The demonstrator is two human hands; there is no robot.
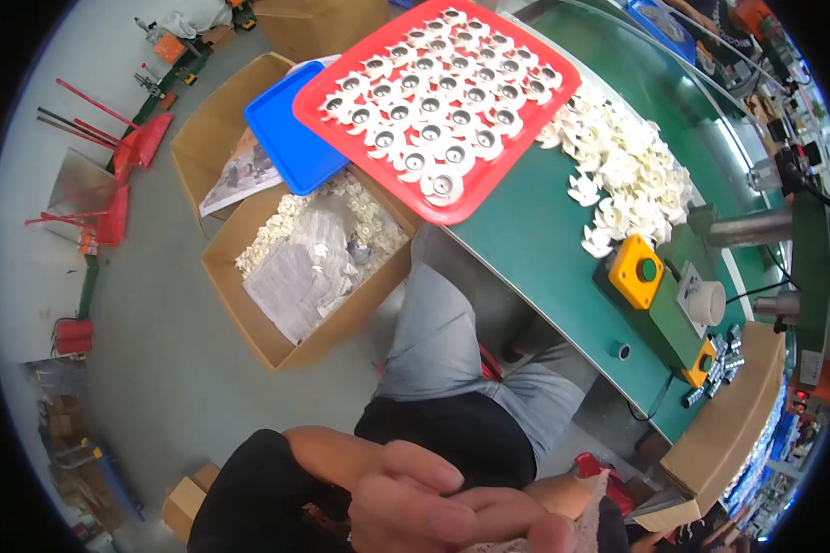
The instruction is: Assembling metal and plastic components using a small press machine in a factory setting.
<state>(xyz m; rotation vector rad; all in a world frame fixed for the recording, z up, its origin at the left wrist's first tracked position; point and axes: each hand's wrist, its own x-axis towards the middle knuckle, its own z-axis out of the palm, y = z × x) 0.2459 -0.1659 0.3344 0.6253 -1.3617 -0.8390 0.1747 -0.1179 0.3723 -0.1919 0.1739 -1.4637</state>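
Observation:
My left hand (401,502) is close to the camera at the bottom middle, its fingers curled in toward my right hand (512,516). The two hands meet in front of my black top, and the fingers of both are bent and closed. Whatever may lie between them is hidden. A pale pinkish cloth (592,516) shows beside my right wrist and partly under that hand. Neither hand touches the workbench (516,249). On it, a red tray (456,214) holds rows of white finned parts with dark round centres.
Loose white finned parts (627,166) are heaped right of the tray. A yellow box with a green button (638,271) stands by a press (756,226). Small metal cylinders (696,394) lie near a cardboard box (724,424). A blue tray (295,138) rests over open cartons (240,304) at left.

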